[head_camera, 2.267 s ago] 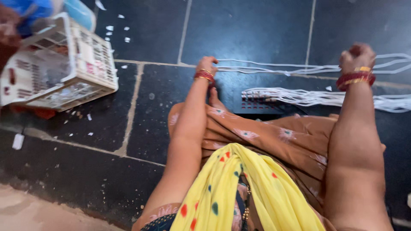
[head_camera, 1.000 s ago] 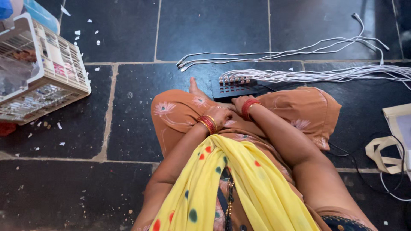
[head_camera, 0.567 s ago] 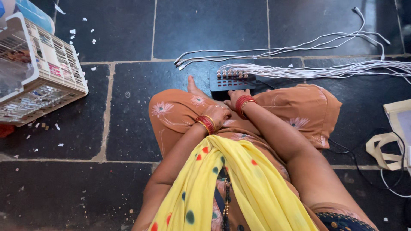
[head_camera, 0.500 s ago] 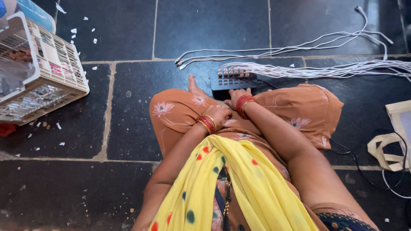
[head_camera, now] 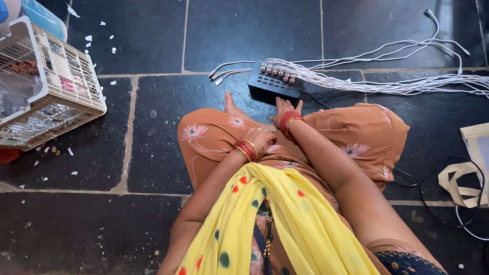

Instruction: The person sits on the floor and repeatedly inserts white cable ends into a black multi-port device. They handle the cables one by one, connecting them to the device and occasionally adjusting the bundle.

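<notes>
The black rectangular multi-port charging box (head_camera: 273, 84) lay on dark stone floor tiles (head_camera: 254, 30). Just behind it, the right hand (head_camera: 286, 107) spread flat, empty; further back, the left hand (head_camera: 261, 137) rested loosely curled, empty.

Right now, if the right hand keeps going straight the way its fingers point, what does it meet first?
The right hand points up-frame at the black multi-port charging hub on the floor. Its near edge comes first, probably almost at the fingertips; whether they touch it already is unclear.
</notes>
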